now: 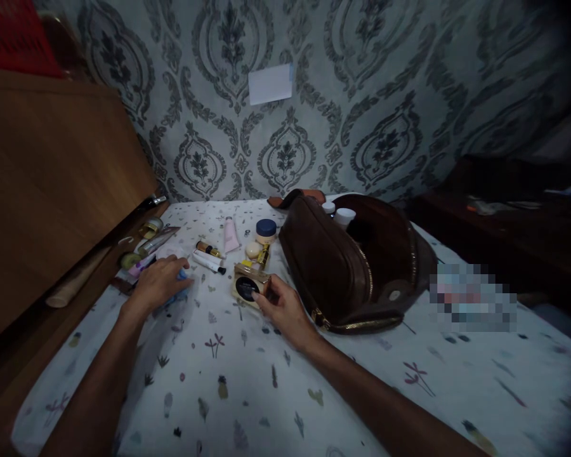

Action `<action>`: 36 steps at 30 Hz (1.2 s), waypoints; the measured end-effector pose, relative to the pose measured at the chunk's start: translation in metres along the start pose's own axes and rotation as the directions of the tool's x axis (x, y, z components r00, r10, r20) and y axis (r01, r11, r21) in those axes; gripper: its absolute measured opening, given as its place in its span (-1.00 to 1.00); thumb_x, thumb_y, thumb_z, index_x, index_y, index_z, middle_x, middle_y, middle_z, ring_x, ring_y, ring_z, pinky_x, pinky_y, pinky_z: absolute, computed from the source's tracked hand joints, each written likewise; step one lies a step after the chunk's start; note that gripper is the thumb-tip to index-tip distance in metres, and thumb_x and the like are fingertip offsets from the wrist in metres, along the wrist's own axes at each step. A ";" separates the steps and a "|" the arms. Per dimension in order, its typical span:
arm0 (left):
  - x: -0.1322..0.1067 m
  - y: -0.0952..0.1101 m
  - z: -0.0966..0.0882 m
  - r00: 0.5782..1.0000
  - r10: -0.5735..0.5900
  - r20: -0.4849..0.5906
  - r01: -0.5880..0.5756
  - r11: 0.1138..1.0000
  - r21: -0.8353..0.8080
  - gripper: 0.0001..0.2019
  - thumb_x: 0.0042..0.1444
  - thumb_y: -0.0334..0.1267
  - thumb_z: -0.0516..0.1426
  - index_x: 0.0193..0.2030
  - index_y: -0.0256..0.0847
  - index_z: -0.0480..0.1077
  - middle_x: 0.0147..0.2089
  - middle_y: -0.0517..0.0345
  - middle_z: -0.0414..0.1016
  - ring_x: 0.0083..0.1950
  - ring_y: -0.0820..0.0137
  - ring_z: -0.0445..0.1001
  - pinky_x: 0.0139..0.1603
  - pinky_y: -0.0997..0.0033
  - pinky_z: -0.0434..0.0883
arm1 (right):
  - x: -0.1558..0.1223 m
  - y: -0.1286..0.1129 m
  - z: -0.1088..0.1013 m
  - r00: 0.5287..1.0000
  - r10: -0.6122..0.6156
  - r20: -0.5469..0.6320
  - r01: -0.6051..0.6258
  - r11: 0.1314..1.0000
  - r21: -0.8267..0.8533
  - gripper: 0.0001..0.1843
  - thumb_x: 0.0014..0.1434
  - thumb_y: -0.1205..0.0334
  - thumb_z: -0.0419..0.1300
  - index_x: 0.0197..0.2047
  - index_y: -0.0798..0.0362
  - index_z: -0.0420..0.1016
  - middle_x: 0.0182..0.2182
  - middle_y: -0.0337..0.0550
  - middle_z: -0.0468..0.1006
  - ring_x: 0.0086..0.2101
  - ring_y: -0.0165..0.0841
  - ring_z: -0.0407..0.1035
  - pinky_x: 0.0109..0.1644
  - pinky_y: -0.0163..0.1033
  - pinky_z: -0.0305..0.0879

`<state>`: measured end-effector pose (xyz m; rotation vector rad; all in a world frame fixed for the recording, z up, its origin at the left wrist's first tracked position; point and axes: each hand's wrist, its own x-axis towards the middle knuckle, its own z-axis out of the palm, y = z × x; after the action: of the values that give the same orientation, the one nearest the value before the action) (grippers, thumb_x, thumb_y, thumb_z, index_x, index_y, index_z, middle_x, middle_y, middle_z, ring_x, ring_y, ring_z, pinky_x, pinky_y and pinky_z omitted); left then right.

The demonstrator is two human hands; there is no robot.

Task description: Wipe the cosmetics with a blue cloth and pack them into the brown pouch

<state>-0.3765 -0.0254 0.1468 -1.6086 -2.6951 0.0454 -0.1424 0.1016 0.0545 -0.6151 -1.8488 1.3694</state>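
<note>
Head camera: pinching a cream-colored container (243, 285) with a round black label between thumb and fingers of the right hand (284, 311), just left of the open brown leather bag (328, 273). Covering something blue (174, 296) with the left hand (159, 282), fingers curved; cannot tell whether grasping or merely touching. Nearby on the printed sheet (247, 387): navy-lidded jar (266, 230), pink tube (230, 236), white tube (207, 260).

Your right hand (283, 310) is holding a pale yellow container (245, 288), its round black label facing you; a blue item (175, 296) is lying partly hidden under your left hand (159, 281).
</note>
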 end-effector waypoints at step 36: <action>-0.004 -0.042 0.001 0.951 0.265 0.159 -0.175 0.886 -0.430 -0.62 -0.01 -0.05 0.13 -0.05 -0.09 0.45 -0.11 0.13 0.53 -0.05 0.21 0.49 -0.04 0.33 0.39 | 0.000 -0.002 -0.002 0.999 0.048 0.020 -0.047 0.998 -0.044 -0.75 0.10 0.08 0.22 -0.42 0.00 0.24 -0.51 -0.31 0.31 -0.47 -0.40 0.20 -0.42 -0.30 0.13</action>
<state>-0.4116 -0.0489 0.1467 -2.1389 -2.7974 -0.4020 -0.1408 0.1017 0.0569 -0.6734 -1.8962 1.3744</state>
